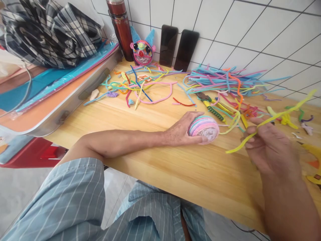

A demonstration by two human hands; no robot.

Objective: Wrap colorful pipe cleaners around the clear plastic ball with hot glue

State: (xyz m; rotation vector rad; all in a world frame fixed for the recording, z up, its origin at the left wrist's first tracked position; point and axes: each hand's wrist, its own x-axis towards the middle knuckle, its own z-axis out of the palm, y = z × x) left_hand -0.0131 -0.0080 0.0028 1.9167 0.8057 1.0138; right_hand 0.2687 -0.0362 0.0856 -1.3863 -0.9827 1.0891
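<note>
My left hand (179, 130) is wrapped round a small round container (204, 129) banded with pink, blue and purple pipe cleaners, its clear end facing right, on the wooden table (155, 160). Held up at the right, my right hand (271, 147) pinches a yellow pipe cleaner (283, 115) between thumb and fingers, its two ends sticking out either way. Between the hands and behind them lie pliers with green and yellow handles (213, 110), a pale yellow pipe cleaner loop (234, 120) and a tangle of pink and orange pieces (250, 110).
Against the tiled wall stand a red thermos (121, 30), a decorated face with blue ears (142, 52) and two dark phones (168, 45). Pipe cleaners (215, 78) lie bundled at the back. A large storage box (82, 87) takes up the left, with checked cloth (52, 36) on top.
</note>
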